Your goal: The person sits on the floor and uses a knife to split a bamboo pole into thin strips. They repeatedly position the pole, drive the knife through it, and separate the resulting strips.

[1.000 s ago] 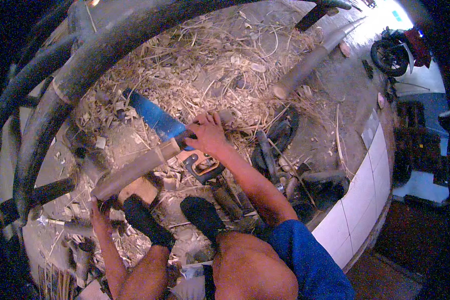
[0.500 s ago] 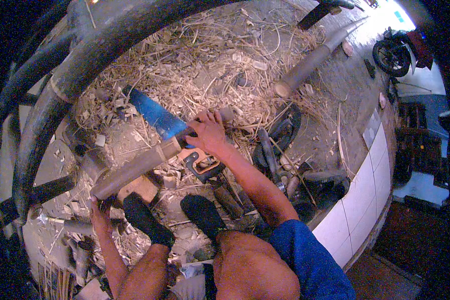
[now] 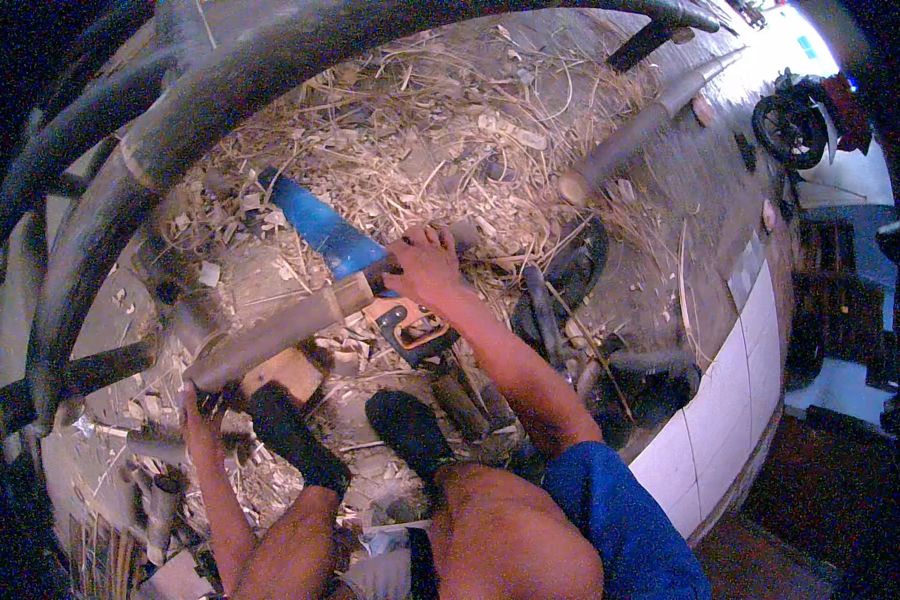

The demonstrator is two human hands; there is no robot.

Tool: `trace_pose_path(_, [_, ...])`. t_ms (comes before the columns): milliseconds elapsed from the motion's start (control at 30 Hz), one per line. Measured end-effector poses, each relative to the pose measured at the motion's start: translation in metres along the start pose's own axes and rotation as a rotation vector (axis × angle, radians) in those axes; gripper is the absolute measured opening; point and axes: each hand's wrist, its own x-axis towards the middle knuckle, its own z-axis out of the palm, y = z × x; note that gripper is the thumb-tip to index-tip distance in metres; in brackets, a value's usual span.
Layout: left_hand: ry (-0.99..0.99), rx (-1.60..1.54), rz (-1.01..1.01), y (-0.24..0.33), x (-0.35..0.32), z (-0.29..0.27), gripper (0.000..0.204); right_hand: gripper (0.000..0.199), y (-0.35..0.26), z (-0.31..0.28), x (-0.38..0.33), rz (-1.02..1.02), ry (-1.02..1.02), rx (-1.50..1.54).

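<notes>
A bamboo pole (image 3: 285, 332) lies slantwise in front of me, from near my left foot up to the right. My right hand (image 3: 427, 268) is wrapped over it near the far end. At the near end my left hand (image 3: 202, 405) holds the pole from below, its fingers partly hidden. Under the pole, next to my right hand, a handsaw (image 3: 328, 228) rests on the litter. Its blue blade points to the far left; its orange and black handle comes out on the near side.
Shavings and split strips (image 3: 410, 140) cover the floor. A thick curved bamboo frame (image 3: 240, 80) arches over the left and far side. A long bamboo pole (image 3: 620, 150) lies far right. Dark tools and offcuts (image 3: 540, 310) are right of my hand; a white-tiled edge (image 3: 715, 430) runs beyond.
The view has shifted slightly, so most things sit a little farther right in the picture. Both hands keep their hold on the bamboo pole, and the saw lies as before.
</notes>
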Motion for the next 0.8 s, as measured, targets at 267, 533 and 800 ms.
trace_pose_path(267, [0.119, -0.112, -0.078, 0.008, 0.011, 0.021, 0.07, 0.06, -0.006, -0.016, 0.007, -0.014, -0.082, -0.107])
trace_pose_path(533, [0.058, 0.309, 0.251, -0.01, 0.011, 0.022, 0.061, 0.063, -0.002, -0.023, -0.002, -0.142, -0.116, -0.198])
trace_pose_path(800, [0.499, 0.555, 0.475, 0.041, -0.014, 0.069, 0.059, 0.058, -0.01, -0.037, -0.019, -0.135, -0.17, -0.016])
